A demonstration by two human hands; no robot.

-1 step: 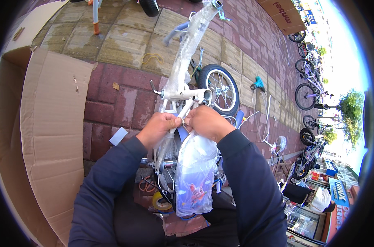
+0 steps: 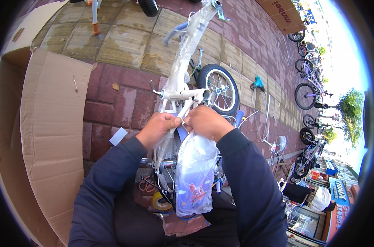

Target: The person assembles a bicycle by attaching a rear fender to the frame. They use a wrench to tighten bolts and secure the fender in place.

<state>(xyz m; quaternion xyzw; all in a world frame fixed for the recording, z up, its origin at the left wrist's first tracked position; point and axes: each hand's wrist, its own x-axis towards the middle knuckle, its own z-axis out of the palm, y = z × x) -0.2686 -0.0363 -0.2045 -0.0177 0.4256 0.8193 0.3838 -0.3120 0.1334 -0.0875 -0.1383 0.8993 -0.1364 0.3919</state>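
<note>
A white children's bicycle frame (image 2: 186,61), its long tube wrapped in clear plastic, stands in front of me. My left hand (image 2: 159,128) is closed at the frame's thin tubes, thumb and fingers pressed together. My right hand (image 2: 207,122) pinches right beside it, fingertips almost meeting the left thumb. Whatever small thing lies between the fingertips is too hidden to name. Just below my right hand hangs a plastic-wrapped panel (image 2: 195,177) with a blue-purple cartoon print. Part of a spoked wheel shows behind it, between my knees.
An open cardboard box (image 2: 55,140) stands at the left. Beyond the frame lie a loose wheel (image 2: 220,89), a wrench (image 2: 200,57) and a teal power tool (image 2: 258,83). A roll of yellow tape (image 2: 161,201) lies by my legs. Parked bicycles (image 2: 306,94) line the right.
</note>
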